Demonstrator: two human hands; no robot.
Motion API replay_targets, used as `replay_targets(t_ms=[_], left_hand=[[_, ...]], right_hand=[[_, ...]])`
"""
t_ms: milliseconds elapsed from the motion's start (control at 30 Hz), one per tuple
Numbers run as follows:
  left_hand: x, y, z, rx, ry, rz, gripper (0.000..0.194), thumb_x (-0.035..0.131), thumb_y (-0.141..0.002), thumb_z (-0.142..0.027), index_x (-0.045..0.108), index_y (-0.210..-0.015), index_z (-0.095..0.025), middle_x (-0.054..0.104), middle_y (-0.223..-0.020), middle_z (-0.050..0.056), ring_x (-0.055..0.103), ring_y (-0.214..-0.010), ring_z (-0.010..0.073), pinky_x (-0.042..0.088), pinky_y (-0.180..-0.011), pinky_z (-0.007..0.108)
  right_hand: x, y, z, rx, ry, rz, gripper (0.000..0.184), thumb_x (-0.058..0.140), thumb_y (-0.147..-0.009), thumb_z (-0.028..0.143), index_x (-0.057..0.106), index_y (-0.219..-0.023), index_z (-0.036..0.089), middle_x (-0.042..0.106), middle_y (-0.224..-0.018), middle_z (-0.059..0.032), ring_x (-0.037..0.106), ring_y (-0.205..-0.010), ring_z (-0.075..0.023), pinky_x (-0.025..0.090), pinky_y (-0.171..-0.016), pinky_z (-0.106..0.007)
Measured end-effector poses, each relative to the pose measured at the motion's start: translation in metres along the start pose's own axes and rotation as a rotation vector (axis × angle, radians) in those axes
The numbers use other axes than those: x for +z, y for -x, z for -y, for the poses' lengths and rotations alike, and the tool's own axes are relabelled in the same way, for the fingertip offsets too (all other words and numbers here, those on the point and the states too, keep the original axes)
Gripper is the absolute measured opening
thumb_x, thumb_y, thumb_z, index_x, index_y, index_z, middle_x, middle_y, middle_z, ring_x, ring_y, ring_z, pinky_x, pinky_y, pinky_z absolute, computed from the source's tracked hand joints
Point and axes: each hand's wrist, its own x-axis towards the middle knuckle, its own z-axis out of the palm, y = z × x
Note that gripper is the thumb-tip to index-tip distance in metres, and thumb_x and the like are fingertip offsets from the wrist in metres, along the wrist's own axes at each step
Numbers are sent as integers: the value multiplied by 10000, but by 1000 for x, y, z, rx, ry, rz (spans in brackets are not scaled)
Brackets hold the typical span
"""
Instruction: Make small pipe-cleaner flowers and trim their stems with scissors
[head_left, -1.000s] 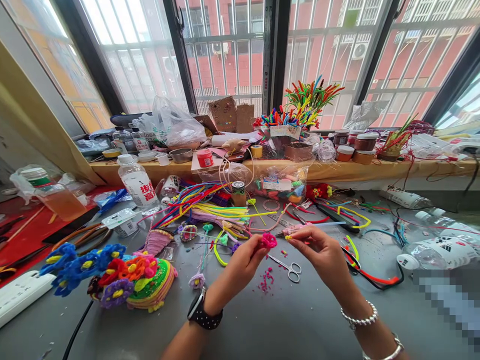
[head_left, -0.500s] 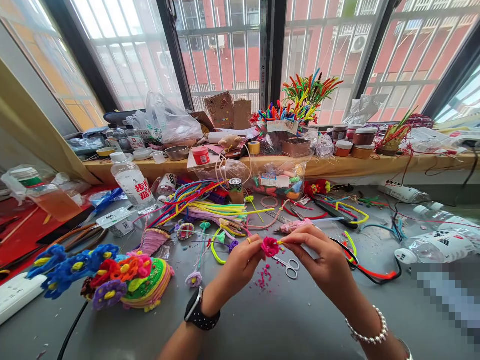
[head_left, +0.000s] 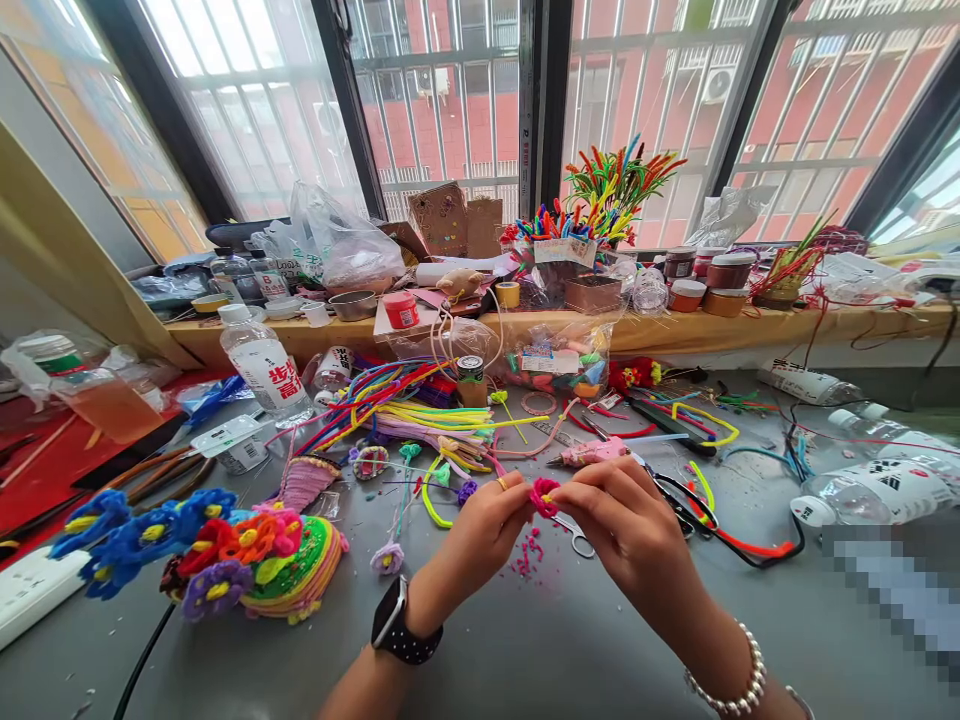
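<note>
The pink flower (head_left: 543,499) is pinched by the left hand (head_left: 478,528), likely against wobbling, and its yellow middle (head_left: 548,497) by the right hand (head_left: 628,522).

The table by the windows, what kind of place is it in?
Probably a craft room or small workshop: there's a bundle of colorful fuzzy stems, some blue fuzzy flowers, and a pink fuzzy flower being held.
</note>
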Motion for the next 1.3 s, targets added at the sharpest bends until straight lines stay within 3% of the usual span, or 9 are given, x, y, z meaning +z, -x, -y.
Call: replay_targets(t_ms=[1300], left_hand=[[1,1,-1,7,-70,12,248,298,-846,-188,493,-695,-155,457,-676,18,404,-630,122,334,-582,239]], right_hand=[[5,1,-3,0,135,31,122,488,-780,100,602,-796,140,571,-712,-65,472,-699,-183,398,-640,-331]])
